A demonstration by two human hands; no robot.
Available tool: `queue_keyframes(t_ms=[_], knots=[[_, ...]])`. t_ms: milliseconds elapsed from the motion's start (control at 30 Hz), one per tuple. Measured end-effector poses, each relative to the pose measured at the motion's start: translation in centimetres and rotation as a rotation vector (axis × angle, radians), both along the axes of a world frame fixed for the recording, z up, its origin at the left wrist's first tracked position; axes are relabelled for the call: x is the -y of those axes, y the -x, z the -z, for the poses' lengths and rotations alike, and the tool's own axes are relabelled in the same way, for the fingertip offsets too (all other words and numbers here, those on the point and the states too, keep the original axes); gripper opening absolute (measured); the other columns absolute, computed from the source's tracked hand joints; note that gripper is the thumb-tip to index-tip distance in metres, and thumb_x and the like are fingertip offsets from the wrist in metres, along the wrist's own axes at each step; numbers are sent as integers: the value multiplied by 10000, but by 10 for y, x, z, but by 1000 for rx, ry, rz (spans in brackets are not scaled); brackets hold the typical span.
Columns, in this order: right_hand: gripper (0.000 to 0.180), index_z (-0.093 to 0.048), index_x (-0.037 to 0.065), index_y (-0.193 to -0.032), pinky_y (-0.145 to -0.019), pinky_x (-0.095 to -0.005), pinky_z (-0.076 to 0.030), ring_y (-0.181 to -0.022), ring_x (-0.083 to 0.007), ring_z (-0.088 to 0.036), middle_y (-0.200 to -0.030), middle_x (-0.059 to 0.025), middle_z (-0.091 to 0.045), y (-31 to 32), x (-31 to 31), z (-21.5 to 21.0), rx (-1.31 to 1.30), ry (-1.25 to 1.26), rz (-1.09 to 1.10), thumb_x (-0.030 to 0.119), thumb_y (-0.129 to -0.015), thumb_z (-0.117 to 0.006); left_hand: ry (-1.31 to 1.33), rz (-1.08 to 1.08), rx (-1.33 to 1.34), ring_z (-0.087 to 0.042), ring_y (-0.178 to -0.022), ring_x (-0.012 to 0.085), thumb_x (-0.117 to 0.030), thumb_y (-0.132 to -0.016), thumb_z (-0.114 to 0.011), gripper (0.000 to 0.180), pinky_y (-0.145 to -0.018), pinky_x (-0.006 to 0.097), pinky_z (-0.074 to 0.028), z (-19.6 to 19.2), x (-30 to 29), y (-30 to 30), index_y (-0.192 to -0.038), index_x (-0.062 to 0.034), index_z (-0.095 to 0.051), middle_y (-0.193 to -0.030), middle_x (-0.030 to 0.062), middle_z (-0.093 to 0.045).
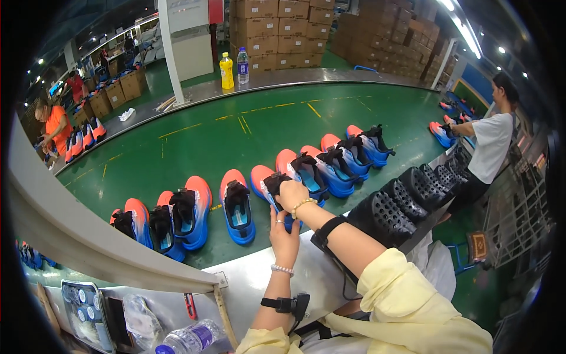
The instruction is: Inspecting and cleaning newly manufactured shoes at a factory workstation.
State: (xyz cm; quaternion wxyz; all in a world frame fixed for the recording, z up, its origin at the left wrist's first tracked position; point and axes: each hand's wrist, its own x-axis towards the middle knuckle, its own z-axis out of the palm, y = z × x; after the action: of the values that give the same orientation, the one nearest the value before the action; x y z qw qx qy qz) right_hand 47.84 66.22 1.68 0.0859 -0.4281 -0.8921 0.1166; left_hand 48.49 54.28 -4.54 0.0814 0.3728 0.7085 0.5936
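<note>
A coral, white and blue sneaker (pixel 262 179) with a black collar sits at the near edge of the green belt, its toe pointing away from me. My right hand (pixel 292 195) is closed at its collar, fingers bent down over the opening; the fingertips are hidden. My left hand (pixel 285 241) grips the same sneaker low at its heel. Just left of it stands a single sneaker (pixel 238 207) with a blue insole showing. More matching sneakers stand to the right, the closest a sneaker (pixel 306 175) beside my right hand. Another sneaker (pixel 191 211) is in the group farther left.
Black perforated shoe forms (pixel 392 212) line the belt's near right edge. A curved white frame bar (pixel 130 253) crosses at left. Yellow (pixel 227 72) and clear (pixel 243 66) bottles stand on the far ledge. At right, a person in a white shirt (pixel 494 144) holds sneakers.
</note>
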Motion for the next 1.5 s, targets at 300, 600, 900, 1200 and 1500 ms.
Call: queue_keyframes(t_ms=[300,600,900,1200,1500], knots=[[309,-707,-15,-847,-767,-437,-556,-843,-374,-680,-877,-241,-680,7,-8,5,-49,21,-99,284,-772,-691,65,-101,-77,-572,-1122,407,-149,-806,-711,297,-881,438,-489,1,0,-1,-1074,-74,-608,-1415,237,-448],[251,-707,-6,-819,-713,-428,-570,-783,-359,-693,-832,-211,-689,15,-7,26,-54,-123,-29,241,-792,-677,72,-95,-104,-583,-1064,420,-124,-804,-701,289,-849,455,-497,1,2,-1,-1062,-77,-579,-1401,227,-465],[346,-715,19,-847,-724,-414,-565,-821,-336,-694,-885,-193,-698,7,15,-17,-37,-45,-59,355,-767,-710,73,-151,-140,-579,-1061,416,-125,-802,-704,296,-847,465,-492,0,2,12,-1058,-71,-565,-1384,229,-478],[543,-656,-30,-668,-419,-289,-433,-382,-149,-531,-504,-105,-589,-22,-14,-123,6,586,-171,502,-768,-709,48,-147,-177,-410,-1276,447,-49,-796,-671,286,-1044,476,-366,3,2,30,-1044,16,-543,-1404,281,-417],[534,-671,30,-696,-425,-288,-397,-416,-145,-506,-530,-54,-585,-3,-34,-135,340,574,-145,560,-728,-733,-10,-125,-36,-452,-1244,467,-75,-818,-661,307,-994,452,-413,-2,6,20,-1100,0,-563,-1449,319,-345]])
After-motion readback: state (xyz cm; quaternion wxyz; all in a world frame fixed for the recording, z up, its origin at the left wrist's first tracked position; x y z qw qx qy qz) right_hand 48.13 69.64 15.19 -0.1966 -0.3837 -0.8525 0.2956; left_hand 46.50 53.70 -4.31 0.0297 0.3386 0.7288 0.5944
